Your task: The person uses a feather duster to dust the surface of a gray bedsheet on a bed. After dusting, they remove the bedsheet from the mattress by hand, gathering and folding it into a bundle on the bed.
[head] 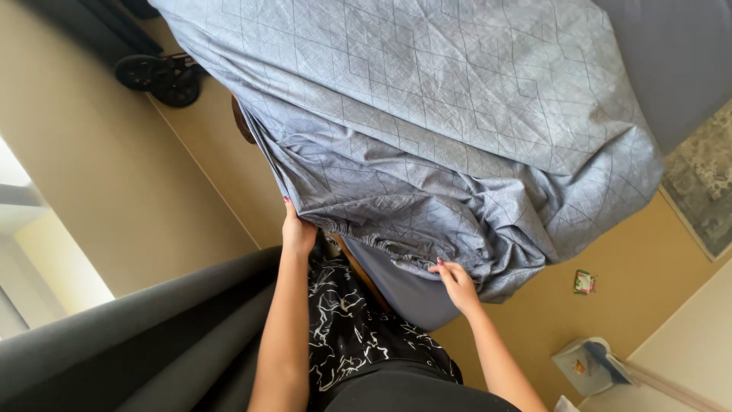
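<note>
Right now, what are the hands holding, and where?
Both the left hand and the right hand grip the grey-blue fitted sheet at its gathered elastic edge.

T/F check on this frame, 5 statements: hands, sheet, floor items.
1. Both hands grip the sheet at its gathered edge. True: left hand, right hand.
2. The sheet is plain white. False: it is grey-blue with a line pattern.
3. A small packet lies on the floor. True.
4. The sheet fully covers the mattress. False: a corner shows bare below the edge.
5. The wheels are next to the right hand. False: they sit far off, at upper left.
</note>
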